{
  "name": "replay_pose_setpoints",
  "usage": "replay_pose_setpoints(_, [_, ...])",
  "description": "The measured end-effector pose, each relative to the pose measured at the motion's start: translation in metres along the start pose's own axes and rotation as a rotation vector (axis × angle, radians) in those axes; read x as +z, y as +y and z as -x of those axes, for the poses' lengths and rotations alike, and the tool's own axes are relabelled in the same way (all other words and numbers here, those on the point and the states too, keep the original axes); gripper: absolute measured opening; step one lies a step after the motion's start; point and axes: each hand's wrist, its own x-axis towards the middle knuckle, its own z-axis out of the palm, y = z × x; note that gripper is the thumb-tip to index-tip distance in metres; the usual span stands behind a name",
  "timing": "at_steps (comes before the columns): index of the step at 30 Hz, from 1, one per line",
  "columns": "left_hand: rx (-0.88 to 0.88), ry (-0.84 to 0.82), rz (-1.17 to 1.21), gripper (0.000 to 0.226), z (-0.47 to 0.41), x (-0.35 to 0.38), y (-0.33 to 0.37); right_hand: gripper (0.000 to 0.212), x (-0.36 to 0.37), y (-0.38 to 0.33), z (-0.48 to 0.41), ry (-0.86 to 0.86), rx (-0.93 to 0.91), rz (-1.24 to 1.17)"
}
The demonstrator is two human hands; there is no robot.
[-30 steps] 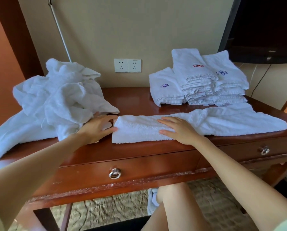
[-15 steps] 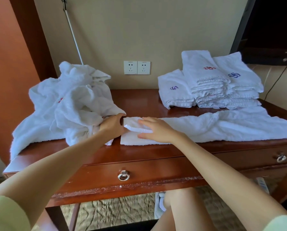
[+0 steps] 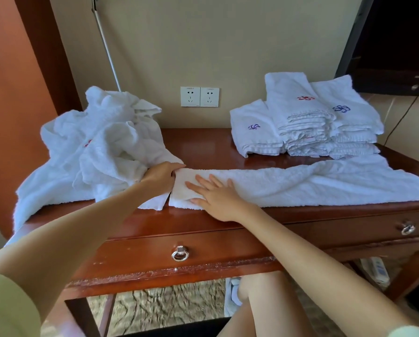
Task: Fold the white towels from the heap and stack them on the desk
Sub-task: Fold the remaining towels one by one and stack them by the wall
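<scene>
A: Brown desk [image 3: 203,152], long towel [image 3: 313,186] across the front. Which step?
B: Folding, I think. L hand [image 3: 161,177] pinches its left end, R hand [image 3: 218,195] presses flat on it. Next: flip that end over, edges lined up.

One wide-angle camera, worn on the head, is looking forward and down across the desk [image 3: 203,147] toward the wall [image 3: 203,45], at close range. The left hand [image 3: 161,177] is gripping the end of the towel [image 3: 300,186] just left of frame centre. The heap [image 3: 101,147] is lying left of that grip, and the folded stack [image 3: 300,113] beyond it, rightward.
</scene>
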Motion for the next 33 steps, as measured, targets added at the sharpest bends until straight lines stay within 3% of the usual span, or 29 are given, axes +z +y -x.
replay_pose_setpoints(3, [0.016,-0.014,0.074,0.047,0.000,-0.002,-0.004,0.055,0.005,-0.005,-0.002,0.026,0.034,0.022])
replay_pose_setpoints(7, [-0.219,-0.041,0.181,0.049,-0.013,-0.002,0.005,0.063,-0.003,0.009,0.005,-0.018,-0.052,-0.073])
replay_pose_setpoints(9, [-0.245,-0.041,0.229,0.049,-0.016,-0.003,0.025,0.064,-0.012,0.028,0.014,-0.001,-0.040,-0.213])
replay_pose_setpoints(11, [-0.185,-0.024,0.171,0.052,-0.013,-0.002,0.052,0.061,-0.021,0.055,0.027,0.069,0.041,-0.265])
replay_pose_setpoints(16, [0.089,-0.150,0.028,0.052,-0.022,0.019,0.129,0.054,-0.019,0.130,0.071,0.144,0.256,-0.087])
replay_pose_setpoints(23, [0.347,-0.322,0.165,0.054,-0.050,0.065,0.230,0.044,-0.015,0.207,0.114,0.439,0.423,-0.007])
replay_pose_setpoints(27, [0.332,-0.249,0.184,0.061,-0.075,0.092,0.271,0.043,-0.009,0.250,0.123,0.434,0.439,-0.078])
replay_pose_setpoints(30, [0.258,-0.073,0.198,0.054,-0.098,0.102,0.290,0.039,-0.009,0.271,0.129,0.549,0.488,-0.174])
replay_pose_setpoints(33, [0.219,-0.078,0.063,0.065,-0.120,0.104,0.305,0.027,-0.018,0.294,0.131,0.673,0.554,-0.205])
